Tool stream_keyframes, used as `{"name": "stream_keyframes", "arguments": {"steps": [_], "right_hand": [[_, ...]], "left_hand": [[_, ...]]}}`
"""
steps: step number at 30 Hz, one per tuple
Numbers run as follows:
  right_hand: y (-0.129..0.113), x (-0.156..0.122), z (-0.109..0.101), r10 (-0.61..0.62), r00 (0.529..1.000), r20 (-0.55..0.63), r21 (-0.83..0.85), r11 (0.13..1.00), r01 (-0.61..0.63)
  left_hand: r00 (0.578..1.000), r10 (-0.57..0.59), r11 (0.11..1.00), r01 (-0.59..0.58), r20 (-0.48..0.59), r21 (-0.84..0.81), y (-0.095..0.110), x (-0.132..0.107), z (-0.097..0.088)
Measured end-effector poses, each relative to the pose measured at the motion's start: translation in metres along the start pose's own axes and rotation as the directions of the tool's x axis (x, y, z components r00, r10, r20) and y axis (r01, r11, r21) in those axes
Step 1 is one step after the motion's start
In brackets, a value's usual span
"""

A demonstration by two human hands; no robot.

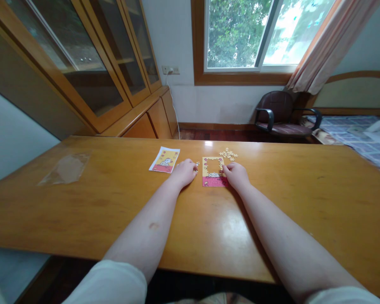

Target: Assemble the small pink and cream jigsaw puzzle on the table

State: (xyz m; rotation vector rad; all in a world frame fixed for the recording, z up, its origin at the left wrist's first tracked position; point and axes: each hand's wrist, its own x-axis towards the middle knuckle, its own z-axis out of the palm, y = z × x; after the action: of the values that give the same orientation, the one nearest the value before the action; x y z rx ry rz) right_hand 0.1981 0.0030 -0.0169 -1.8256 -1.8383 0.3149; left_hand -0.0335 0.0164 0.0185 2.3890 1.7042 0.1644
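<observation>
A partly assembled jigsaw puzzle (214,181), yellow above and pink below, lies flat on the table with an open gap in its middle. At its right edge is my right hand (237,175), thumb and fingertips pinched together on what looks like a small puzzle piece. To the left of the puzzle, my left hand (185,172) is curled, with small puzzle pieces (197,163) at its fingertips. Its fingers partly hide them. Beyond the puzzle is a loose pile of face-down puzzle pieces (228,154). A printed reference picture (165,160) lies just past my left hand.
The wooden table (120,198) spans the view. A clear plastic bag (67,168) lies on its left side. Past the far edge stand a glass-doored cabinet (114,97), a dark armchair (280,112) and a bed (351,131) under a window (237,33).
</observation>
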Motion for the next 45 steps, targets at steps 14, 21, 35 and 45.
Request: {"name": "stream_keyframes", "arguments": {"steps": [14, 21, 35, 45], "right_hand": [[-0.004, 0.0, 0.0, 0.009, 1.0, 0.016, -0.025, 1.0, -0.008], [-0.005, -0.001, 0.001, 0.02, 0.999, 0.034, -0.031, 0.999, -0.019], [-0.004, -0.002, -0.001, -0.003, 1.0, 0.01, -0.032, 0.999, 0.003], [-0.004, -0.002, 0.001, 0.002, 1.0, 0.011, -0.052, 0.999, -0.002]], "left_hand": [[0.99, 0.121, 0.965, -0.133, -0.066, -0.228, 0.018, -0.003, 0.006], [0.985, 0.17, 0.934, -0.168, -0.023, -0.315, 0.025, -0.001, 0.016], [0.972, 0.227, 0.957, -0.235, -0.061, -0.171, 0.01, -0.006, 0.006], [0.985, 0.165, 0.973, -0.17, -0.044, -0.156, 0.019, -0.001, 0.013]]}}
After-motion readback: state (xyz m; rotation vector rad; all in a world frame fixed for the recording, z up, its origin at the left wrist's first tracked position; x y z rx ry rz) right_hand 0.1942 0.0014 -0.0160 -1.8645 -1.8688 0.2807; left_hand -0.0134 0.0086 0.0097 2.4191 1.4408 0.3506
